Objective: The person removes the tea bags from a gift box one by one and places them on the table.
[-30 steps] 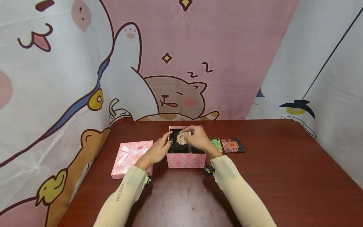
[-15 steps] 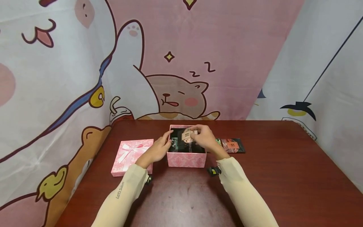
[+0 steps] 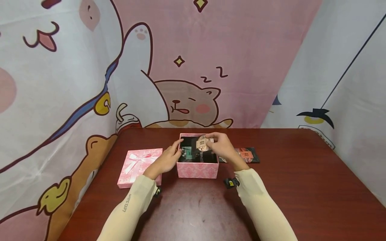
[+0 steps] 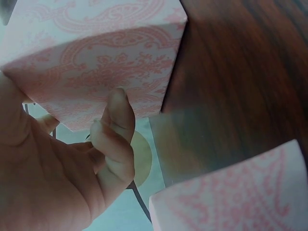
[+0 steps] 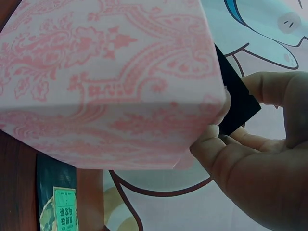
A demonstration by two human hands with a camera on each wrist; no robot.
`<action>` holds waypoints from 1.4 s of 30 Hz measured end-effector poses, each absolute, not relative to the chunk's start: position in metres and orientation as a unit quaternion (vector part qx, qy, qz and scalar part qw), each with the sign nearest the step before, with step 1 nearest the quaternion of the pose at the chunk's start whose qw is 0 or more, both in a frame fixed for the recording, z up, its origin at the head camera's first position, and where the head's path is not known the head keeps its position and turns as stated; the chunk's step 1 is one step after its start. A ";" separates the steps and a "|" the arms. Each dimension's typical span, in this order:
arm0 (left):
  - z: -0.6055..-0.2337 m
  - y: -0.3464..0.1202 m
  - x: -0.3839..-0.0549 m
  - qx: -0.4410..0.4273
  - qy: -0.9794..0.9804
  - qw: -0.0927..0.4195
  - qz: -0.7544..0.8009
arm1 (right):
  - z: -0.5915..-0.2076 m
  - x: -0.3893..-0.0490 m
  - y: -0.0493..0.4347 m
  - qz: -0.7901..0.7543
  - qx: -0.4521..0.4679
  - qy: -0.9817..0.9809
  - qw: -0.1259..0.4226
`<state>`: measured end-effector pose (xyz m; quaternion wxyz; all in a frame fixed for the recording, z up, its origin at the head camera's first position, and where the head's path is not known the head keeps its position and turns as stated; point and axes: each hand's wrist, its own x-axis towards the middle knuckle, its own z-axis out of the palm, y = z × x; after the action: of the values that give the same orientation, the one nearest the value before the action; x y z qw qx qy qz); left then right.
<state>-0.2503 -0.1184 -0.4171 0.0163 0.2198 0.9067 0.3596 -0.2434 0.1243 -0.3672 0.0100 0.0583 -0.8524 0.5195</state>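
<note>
My right hand [image 3: 222, 146] pinches a black tea packet [image 3: 200, 144] with a cream label over the open pink patterned box [image 3: 197, 170]. In the right wrist view the black packet [image 5: 236, 103] shows beyond the box's wall, between thumb and fingers. Inside the box lies another dark tea packet with a teal label [image 3: 187, 153]. At the box's left rim my left hand [image 3: 166, 159] rests with thumb and forefinger over the edge. Its other fingers, loosely bent, lie along the outer wall [image 4: 96, 72] in the left wrist view.
Left of the box lies its pink lid [image 3: 139, 165] with a ribbon bow, partly under the left forearm. A red-labelled packet [image 3: 248, 155] lies right of the box; a green-labelled packet [image 5: 57, 207] beside it is mostly hidden by the right hand. A printed cloth [image 3: 241, 67] hangs behind the table.
My right hand has drawn the cream-labelled packet rightward, tilting it up and uncovering the teal-labelled one beneath. The left hand has stayed at the box's rim.
</note>
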 end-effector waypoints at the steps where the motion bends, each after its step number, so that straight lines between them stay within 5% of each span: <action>1: -0.417 -0.118 -0.250 0.219 0.907 0.015 0.360 | -0.368 -0.243 0.126 0.519 0.059 -0.852 0.010; 42: -0.415 -0.117 -0.250 0.198 0.911 0.045 0.360 | -0.376 -0.235 0.181 0.570 0.066 -0.819 0.000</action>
<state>-0.2498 -0.1175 -0.4150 0.0453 0.1977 0.9108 0.3595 -0.2355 0.1808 -0.3758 -0.0001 0.0656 -0.8188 0.5704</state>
